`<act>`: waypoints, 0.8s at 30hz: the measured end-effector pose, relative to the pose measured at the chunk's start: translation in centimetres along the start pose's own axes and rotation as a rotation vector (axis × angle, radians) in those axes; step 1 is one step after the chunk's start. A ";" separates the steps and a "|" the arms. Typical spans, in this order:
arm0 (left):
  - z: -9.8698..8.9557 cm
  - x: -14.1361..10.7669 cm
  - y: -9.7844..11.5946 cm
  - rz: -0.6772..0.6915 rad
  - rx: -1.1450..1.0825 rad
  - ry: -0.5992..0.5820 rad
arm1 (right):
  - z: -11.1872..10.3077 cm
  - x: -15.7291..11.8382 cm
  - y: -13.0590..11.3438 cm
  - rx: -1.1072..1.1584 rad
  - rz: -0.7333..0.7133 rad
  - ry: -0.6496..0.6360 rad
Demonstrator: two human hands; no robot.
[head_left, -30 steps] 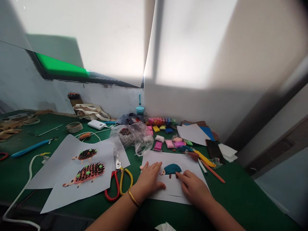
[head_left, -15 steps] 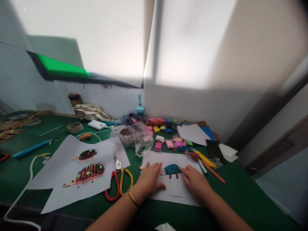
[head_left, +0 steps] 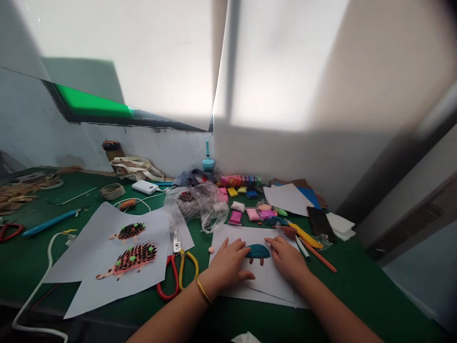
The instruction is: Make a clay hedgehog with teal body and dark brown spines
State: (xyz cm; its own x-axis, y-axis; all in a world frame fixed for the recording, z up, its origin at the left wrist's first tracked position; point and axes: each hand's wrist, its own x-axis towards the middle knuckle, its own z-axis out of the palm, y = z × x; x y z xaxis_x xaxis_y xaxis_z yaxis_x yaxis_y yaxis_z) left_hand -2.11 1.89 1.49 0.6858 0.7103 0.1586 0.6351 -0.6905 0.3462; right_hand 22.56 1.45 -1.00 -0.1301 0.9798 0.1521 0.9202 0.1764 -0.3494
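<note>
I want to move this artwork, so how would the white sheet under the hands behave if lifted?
The white sheet is probably light and floppy, as it looks thin. The teal shape, seemingly soft clay, sits near its middle and might make it sag there. Another sheet seems to peek out along the near side, so the two may slip apart.

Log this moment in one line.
left hand: partly covering blue domed clay piece | right hand: near its right edge | beneath: white paper sheet

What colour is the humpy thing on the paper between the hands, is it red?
No, the humped shape between the left hand and right hand is teal blue, with two brown pieces below it.
</note>
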 end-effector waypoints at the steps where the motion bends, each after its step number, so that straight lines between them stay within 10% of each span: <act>1: 0.5 0.2 0.5 0.022 0.028 0.027 | 0.2 0.0 0.1 0.000 -0.002 0.011; 24: 1.4 0.5 1.5 0.167 0.120 0.054 | 0.5 -0.2 0.4 0.173 -0.253 0.063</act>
State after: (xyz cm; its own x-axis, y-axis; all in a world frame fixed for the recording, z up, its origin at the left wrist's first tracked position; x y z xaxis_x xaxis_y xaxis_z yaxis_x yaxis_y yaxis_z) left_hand -0.31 1.04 0.85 0.7672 0.5888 0.2546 0.5543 -0.8082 0.1989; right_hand 22.81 1.39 -1.61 -0.3186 0.8960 0.3093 0.7844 0.4324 -0.4447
